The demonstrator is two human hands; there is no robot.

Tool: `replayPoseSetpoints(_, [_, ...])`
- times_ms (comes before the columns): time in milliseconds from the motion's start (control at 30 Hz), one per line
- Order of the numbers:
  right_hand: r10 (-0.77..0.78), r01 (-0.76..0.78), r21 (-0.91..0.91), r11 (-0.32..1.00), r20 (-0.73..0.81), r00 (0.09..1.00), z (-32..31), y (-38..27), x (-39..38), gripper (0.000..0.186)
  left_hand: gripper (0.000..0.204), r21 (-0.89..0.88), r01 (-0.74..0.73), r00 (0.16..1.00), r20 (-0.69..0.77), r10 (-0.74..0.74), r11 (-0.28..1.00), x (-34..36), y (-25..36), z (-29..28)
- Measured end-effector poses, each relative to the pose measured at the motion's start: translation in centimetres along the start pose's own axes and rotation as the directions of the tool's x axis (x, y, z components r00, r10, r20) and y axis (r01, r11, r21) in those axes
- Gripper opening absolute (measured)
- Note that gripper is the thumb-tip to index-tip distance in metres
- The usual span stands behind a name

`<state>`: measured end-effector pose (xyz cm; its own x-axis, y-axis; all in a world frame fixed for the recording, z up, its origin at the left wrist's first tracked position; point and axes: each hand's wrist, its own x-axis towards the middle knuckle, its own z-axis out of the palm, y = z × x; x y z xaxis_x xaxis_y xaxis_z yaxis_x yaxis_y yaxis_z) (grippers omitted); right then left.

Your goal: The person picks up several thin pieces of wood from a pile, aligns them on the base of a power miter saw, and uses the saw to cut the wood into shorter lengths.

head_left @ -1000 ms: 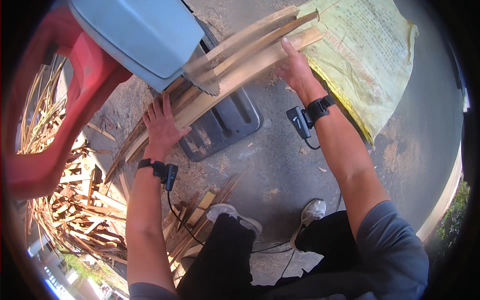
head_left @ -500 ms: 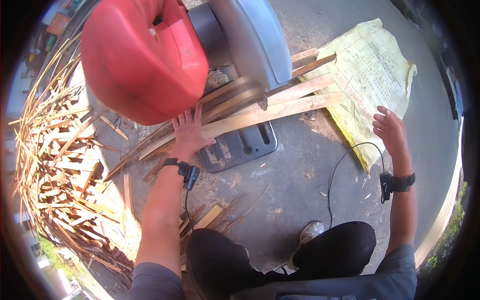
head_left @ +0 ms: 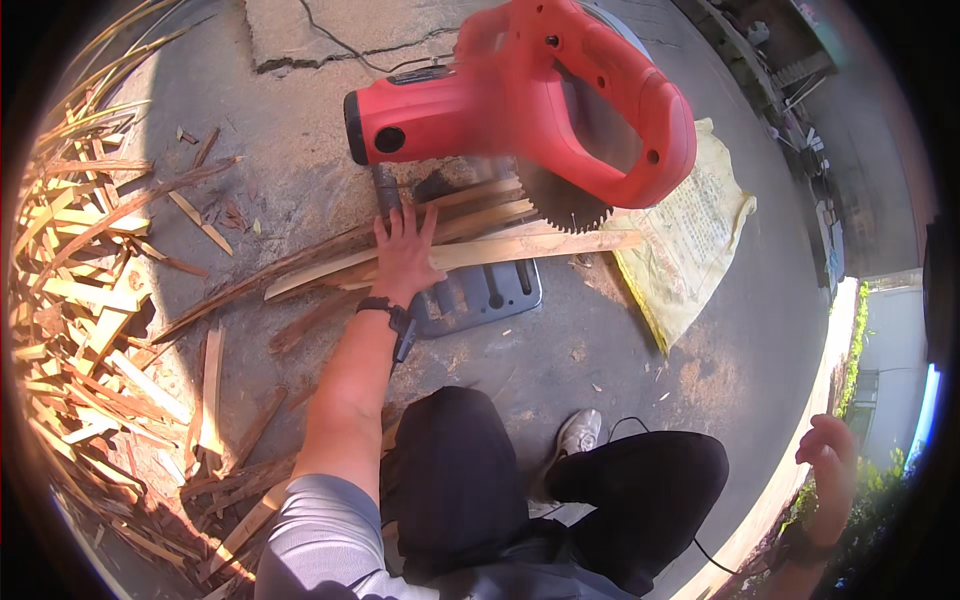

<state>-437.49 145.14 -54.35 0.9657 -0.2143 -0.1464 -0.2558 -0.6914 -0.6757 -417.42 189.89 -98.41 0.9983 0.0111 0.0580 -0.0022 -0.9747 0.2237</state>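
Observation:
My left hand (head_left: 405, 258) is spread on a bundle of long, thin wood strips (head_left: 535, 247) lying across the dark metal base (head_left: 470, 310) of a saw. A red saw body with loop handle (head_left: 445, 115) stands over them, its toothed circular blade (head_left: 565, 205) showing just above the strips, to the right of my fingers. At the lower right edge, away from the saw, my right hand (head_left: 830, 450) is raised with loosely bent fingers and nothing visible in them.
A heap of split wood (head_left: 95, 310) spreads along the left. A pale yellow woven sack (head_left: 690, 260) lies right of the saw on concrete with sawdust. A cable (head_left: 330, 35) runs across cracked ground behind. My bent legs are below, and greenery shows at far right.
My right hand has left the strips and moved out to the lower right. My left hand stays on them. The view has shifted, showing more of the red saw body and handle.

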Motion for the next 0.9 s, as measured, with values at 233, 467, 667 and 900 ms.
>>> replayPoseSetpoints(233, [-0.355, 0.315, 0.181, 0.932, 0.265, 0.897, 12.9, -10.9, 8.3, 0.067, 0.112, -0.04, 0.059, 0.996, -0.064, -0.062, 0.997, -0.7, -2.3, -0.4])
replayPoseSetpoints(467, [-0.501, 0.4, 0.323, 0.858, 0.35, 0.792, 24.9, -18.9, 19.7, 0.056, 0.112, -0.061, -0.005, 0.992, -0.124, -0.002, 0.998, -1.0, -1.9, 0.5])
replayPoseSetpoints(667, [-0.244, -0.092, 0.436, 0.895, 0.652, 0.718, 26.4, -23.0, 22.6, 0.042, 0.111, -0.007, -0.003, 0.978, -0.21, 0.002, 1.0, -0.7, -2.3, 1.5])
replayPoseSetpoints(900, [-0.234, -0.136, 0.438, 0.888, 0.688, 0.687, 27.8, -22.7, 22.8, 0.029, 0.111, 0.027, -0.002, 0.985, -0.171, 0.007, 1.0, -0.7, -2.1, 1.3])
